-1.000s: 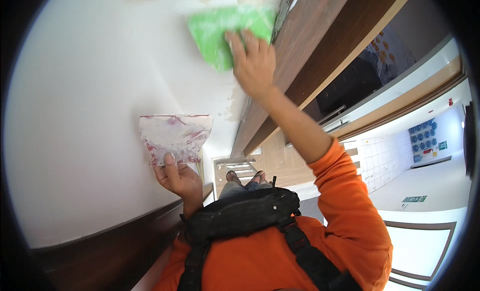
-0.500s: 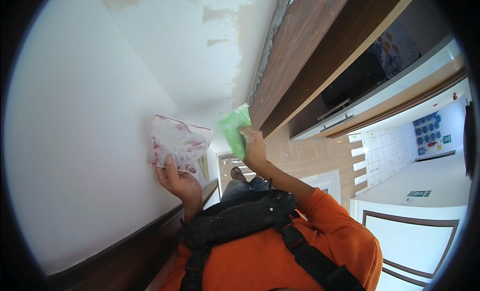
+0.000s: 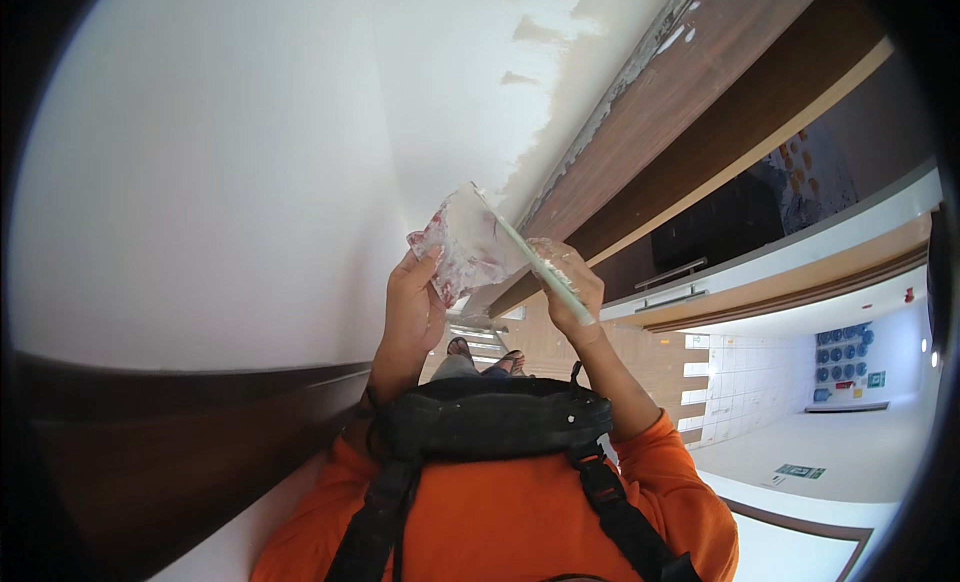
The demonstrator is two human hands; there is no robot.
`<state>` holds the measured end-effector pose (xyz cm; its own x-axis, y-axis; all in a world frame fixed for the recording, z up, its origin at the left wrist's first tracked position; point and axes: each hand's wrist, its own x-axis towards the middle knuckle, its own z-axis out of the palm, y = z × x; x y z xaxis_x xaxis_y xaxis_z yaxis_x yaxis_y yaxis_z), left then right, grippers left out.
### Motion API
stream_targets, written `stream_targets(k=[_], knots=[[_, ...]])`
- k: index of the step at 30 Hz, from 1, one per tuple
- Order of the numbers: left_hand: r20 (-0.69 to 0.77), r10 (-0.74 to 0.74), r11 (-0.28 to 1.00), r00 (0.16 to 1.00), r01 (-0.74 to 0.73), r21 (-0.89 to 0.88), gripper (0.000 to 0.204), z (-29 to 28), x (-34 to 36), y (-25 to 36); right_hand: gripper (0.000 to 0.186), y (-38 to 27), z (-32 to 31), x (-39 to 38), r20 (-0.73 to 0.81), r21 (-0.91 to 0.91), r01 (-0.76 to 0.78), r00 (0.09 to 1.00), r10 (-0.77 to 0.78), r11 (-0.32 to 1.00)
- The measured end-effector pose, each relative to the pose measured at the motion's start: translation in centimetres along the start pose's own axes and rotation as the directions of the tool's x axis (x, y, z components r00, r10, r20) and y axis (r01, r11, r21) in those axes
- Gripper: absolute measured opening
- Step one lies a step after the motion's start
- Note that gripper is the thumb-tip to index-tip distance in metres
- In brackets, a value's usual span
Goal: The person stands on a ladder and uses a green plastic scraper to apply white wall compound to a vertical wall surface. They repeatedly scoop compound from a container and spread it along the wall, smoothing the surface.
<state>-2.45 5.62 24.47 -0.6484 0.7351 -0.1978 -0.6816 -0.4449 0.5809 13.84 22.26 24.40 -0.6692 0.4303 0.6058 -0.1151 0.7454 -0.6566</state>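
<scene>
My left hand (image 3: 414,307) is closed on the lower left edge of a red putty spreader (image 3: 462,254), a thin flat plate largely coated in white putty. A green putty spreader (image 3: 548,282), turned nearly edge-on, is gripped in my right hand (image 3: 580,290). Its far end meets or overlaps the top of the red one; exact contact is hard to tell. White putty clings along the green spreader's edge near my right fingers, partly hidden behind it. Beyond both hands is a white wall (image 3: 250,172) with a patchy putty coat (image 3: 535,52) near the wooden trim.
Brown wooden trim (image 3: 690,102) with a rough grey edge runs up the right side. A dark wooden rail (image 3: 180,432) follows the wall at lower left. A black pouch (image 3: 490,419) hangs at my chest. Blue water jugs (image 3: 840,354) stand far right.
My hands have come together, bringing the two spreaders to each other. The green spreader has turned from face-on to nearly edge-on. The whole view has shifted as well.
</scene>
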Motion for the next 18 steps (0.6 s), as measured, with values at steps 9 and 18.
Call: stream_targets(k=[9, 18], knots=[[-0.054, 0.253, 0.963, 0.966, -0.246, 0.113, 0.033, 0.7, -0.2, 1.2, 0.037, 6.2, 2.5, -6.6, 0.184, -0.238, -0.417, 0.868, 0.462, 0.877], [-0.155, 0.270, 0.959, 0.950, -0.250, 0.134, 0.040, 0.1, 0.4, 0.7, 0.026, 15.4, 16.7, -7.0, 0.339, 0.575, -0.816, 0.178, 0.924, -0.054]])
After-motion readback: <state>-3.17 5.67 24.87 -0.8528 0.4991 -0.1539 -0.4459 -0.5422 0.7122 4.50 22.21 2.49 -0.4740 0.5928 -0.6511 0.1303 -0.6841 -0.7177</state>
